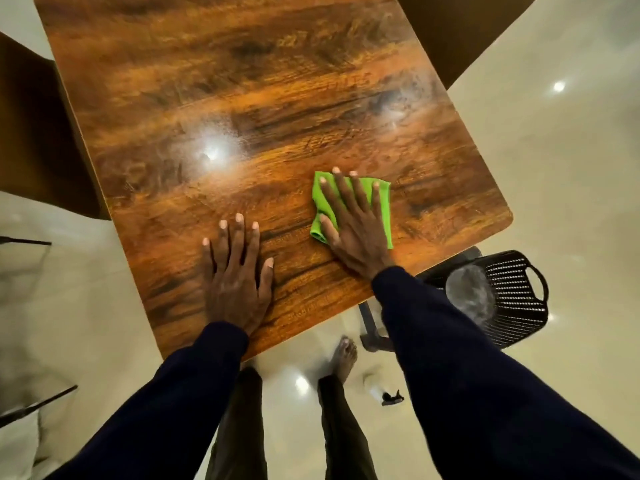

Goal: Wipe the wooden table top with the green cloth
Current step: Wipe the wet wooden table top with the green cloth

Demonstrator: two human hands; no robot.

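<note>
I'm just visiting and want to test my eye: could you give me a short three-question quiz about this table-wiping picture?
1. True or false: the green cloth lies under the right hand.
2. What does the left hand rest on? A) the black basket B) the bare wooden table top C) the cloth
3. Fill in: the right hand's fingers are ____ flat over the cloth.

Key: 1 true; 2 B; 3 spread

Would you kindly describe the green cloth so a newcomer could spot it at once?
Start at the wooden table top and go to its near right corner. There the right hand presses flat on the green cloth, the only bright green thing; the left hand lies bare.
</note>
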